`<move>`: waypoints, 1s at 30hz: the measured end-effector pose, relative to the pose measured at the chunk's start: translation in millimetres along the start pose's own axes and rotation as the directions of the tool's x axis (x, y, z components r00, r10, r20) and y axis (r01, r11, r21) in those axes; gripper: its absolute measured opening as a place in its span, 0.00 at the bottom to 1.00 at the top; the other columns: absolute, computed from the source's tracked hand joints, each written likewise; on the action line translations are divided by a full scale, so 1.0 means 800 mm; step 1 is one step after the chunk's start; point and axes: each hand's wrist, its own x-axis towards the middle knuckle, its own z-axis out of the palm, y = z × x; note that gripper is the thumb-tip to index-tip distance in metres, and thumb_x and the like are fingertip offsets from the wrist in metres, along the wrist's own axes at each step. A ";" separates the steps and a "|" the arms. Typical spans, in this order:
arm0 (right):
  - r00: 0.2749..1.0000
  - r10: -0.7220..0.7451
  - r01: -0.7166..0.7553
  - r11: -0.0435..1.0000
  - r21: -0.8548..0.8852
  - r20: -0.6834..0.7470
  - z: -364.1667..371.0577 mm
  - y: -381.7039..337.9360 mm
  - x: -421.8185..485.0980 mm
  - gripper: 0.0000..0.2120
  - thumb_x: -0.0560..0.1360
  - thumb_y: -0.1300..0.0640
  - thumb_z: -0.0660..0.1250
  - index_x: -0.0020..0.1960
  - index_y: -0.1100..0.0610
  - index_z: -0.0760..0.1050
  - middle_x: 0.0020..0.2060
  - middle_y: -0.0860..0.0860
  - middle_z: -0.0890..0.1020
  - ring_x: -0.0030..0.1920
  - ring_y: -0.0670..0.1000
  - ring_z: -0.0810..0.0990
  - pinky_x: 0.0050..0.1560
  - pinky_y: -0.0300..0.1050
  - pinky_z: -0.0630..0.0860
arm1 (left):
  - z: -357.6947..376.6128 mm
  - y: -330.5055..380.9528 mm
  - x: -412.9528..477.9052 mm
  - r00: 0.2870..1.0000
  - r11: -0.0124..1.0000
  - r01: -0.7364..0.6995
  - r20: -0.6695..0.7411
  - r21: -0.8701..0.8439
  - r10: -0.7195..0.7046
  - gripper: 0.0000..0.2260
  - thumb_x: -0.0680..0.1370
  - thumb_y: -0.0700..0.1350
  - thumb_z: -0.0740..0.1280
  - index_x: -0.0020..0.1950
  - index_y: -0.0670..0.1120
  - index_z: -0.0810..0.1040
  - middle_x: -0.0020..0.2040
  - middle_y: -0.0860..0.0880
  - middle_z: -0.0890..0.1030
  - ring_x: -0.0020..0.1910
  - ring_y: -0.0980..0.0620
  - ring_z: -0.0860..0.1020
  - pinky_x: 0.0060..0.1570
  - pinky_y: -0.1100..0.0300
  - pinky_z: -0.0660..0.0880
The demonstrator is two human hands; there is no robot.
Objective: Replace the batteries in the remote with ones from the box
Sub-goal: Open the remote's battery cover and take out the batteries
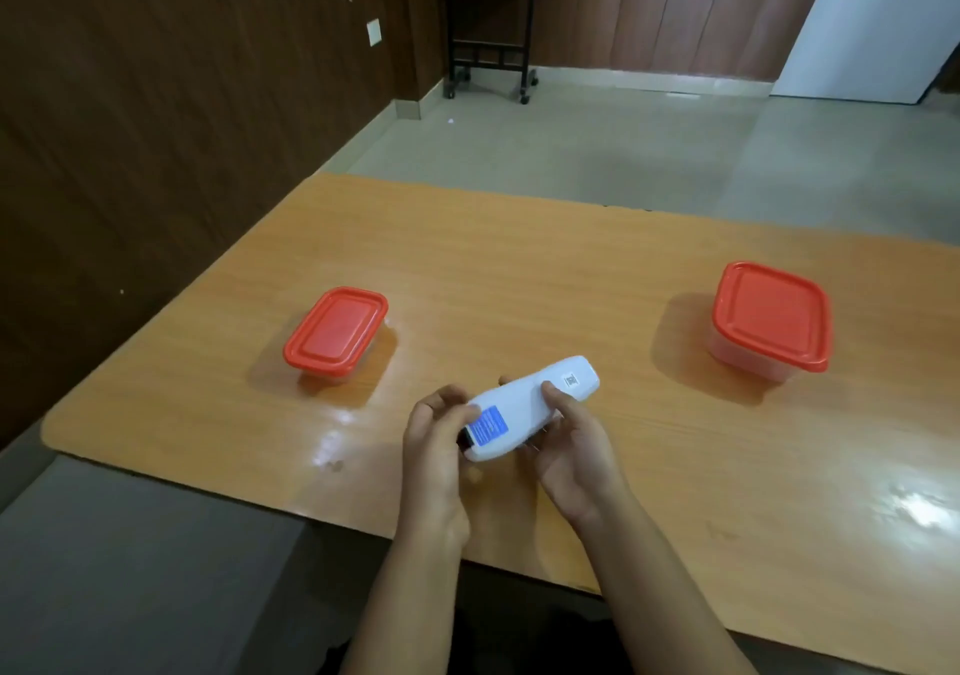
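Observation:
I hold a white remote back side up over the near middle of the wooden table. A blue label and a small code sticker show on its back. My left hand grips its near end, thumb on the back by a dark gap at that end. My right hand cradles the middle from the right, thumb on top. A small clear box with a red lid stands to the left, a larger one to the right. Both lids are on, so their contents are hidden.
The table's left edge runs close to a dark wood-panelled wall. Beyond the far edge lies tiled floor with a black wheeled stand against the back wall. Glossy reflections mark the tabletop near me.

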 end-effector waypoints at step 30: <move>0.865 0.478 -0.259 0.685 -0.681 0.152 -0.008 -0.016 -0.018 0.18 0.78 0.50 0.63 0.56 0.65 0.76 0.46 0.62 0.83 0.44 0.59 0.82 0.48 0.54 0.80 | 0.014 -0.016 0.064 0.985 0.998 0.040 0.168 -0.050 -0.031 0.31 0.80 0.62 0.49 0.28 0.42 0.71 0.24 0.46 0.73 0.25 0.48 0.71 0.30 0.60 0.68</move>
